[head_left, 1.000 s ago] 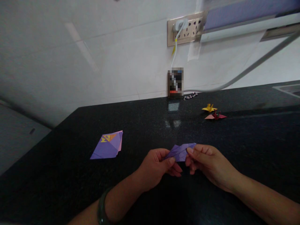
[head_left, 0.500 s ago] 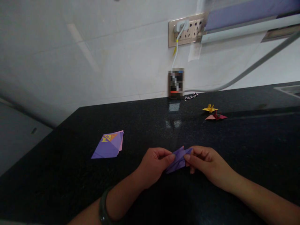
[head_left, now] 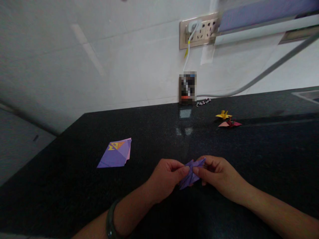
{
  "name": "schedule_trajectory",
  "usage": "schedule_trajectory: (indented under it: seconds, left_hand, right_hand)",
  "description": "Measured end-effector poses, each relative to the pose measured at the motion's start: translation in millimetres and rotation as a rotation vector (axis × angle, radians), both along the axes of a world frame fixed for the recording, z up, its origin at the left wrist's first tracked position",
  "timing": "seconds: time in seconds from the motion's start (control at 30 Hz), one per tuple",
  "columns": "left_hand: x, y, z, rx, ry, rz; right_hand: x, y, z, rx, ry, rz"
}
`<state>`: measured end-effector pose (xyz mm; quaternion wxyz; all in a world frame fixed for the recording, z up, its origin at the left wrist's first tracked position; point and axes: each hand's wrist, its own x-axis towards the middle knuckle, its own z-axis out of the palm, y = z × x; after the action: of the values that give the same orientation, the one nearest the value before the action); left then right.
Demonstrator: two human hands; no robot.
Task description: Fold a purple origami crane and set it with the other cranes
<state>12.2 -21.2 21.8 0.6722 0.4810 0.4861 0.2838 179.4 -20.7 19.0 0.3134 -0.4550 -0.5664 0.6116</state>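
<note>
A small folded piece of purple origami paper [head_left: 189, 179] is held between both hands, low in the middle of the view. My left hand [head_left: 169, 177] pinches its left side, thumb on top. From the right, my right hand [head_left: 215, 172] grips the other side, its thumb pressed on the paper close to the left thumb. The fingers beneath the paper are mostly hidden. Pointed flaps stick out at the upper right and lower left of the fold.
Purple and pink papers [head_left: 114, 156] lie on the black counter [head_left: 149, 132] at left. A yellow paper crane [head_left: 224, 115] and a red-pink one [head_left: 229, 123] sit at right. By the wall, a pixelated phone-like object [head_left: 187, 88] leans below a socket panel [head_left: 198, 30], with a white cable between.
The purple paper has turned and tipped slightly downward in my hands. My left thumb has slid to the right, so both thumbs are now closer together.
</note>
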Motion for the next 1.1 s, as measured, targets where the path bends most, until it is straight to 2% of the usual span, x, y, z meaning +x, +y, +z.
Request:
schedule_trajectory:
  seconds: [0.27,0.57,0.73,0.83,0.9,1.0,1.1]
  left_hand:
    - [-2,-1,0.0,0.129,0.094,-0.012]
    - [1,-1,2.2,-0.009,-0.060,0.025]
    - [2,0,1.5,-0.030,-0.094,0.057]
    - [2,1,0.6,-0.033,-0.067,0.066]
    - [2,2,-1.0,-0.042,-0.055,0.056]
    - [1,3,-4.7,-0.086,-0.114,0.031]
    - [-1,3,-7.1,-0.133,-0.227,0.010]
  right_hand:
    - [0,0,-1.3,-0.072,0.088,0.003]
    - [4,3,-1.3,0.008,0.065,-0.008]
    - [5,2,-4.8,0.076,0.009,-0.003]
    - [9,1,-4.0,0.222,-0.044,-0.027]
    - [13,0,-1.9,0.419,-0.115,-0.013]
    - [18,1,1.0,0.731,-0.279,0.097]
    - [19,3,1.9,0.896,-0.346,0.203]
